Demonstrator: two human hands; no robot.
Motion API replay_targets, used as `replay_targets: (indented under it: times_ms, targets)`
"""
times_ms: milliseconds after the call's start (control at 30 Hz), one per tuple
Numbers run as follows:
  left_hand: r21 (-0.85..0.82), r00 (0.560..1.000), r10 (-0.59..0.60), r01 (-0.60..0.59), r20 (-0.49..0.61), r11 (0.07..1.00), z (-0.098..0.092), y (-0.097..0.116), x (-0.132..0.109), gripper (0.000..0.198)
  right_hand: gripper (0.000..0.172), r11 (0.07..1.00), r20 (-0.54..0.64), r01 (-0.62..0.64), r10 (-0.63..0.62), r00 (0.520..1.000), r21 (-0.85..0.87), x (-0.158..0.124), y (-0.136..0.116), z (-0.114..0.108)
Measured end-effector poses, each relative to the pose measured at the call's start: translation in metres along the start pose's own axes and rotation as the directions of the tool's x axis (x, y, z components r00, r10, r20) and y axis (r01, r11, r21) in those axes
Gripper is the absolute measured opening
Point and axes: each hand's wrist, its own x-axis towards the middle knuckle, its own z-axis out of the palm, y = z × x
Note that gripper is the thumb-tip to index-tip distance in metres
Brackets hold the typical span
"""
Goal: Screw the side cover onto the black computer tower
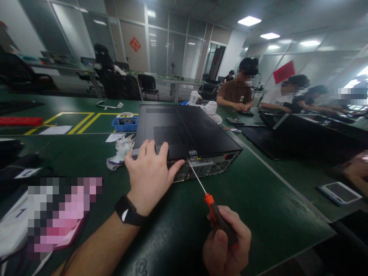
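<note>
A black desktop computer case lies flat on the green table, its rear panel facing me. My left hand, with a black watch on the wrist, rests with fingers spread on the near edge of the case's top cover. My right hand is closed around the orange-and-black handle of a screwdriver. The screwdriver's metal shaft runs up and left, and its tip meets the top of the case's rear panel.
A blue parts bin and a crumpled white glove lie left of the case. A phone lies at right. Several people sit at the far right side of the table with other black cases. Yellow floor-style tape lines mark the table's left.
</note>
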Motion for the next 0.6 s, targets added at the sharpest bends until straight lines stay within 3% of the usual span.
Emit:
replay_targets:
  times_ms: [233, 433, 600]
  targets:
    - [-0.016, 1.0, -0.004, 0.004, -0.002, 1.0, 0.002, -0.0002, 0.0007, 0.055, 0.029, 0.994, -0.037, 0.009, -0.014, 0.999, -0.113, -0.0038, -0.0002, -0.0002]
    - [-0.013, 1.0, 0.001, -0.001, 0.008, 1.0, 0.0004, -0.0001, 0.0011, 0.056, 0.03, 1.0, 0.02, 0.017, -0.017, 1.0, 0.0, 0.0004, -0.0007, -0.0015]
    - [-0.013, 1.0, -0.007, 0.007, -0.001, 1.0, 0.0015, 0.0001, 0.0003, 0.054, 0.028, 0.998, -0.002, 0.004, -0.004, 1.0, -0.056, -0.0013, -0.0001, -0.0019]
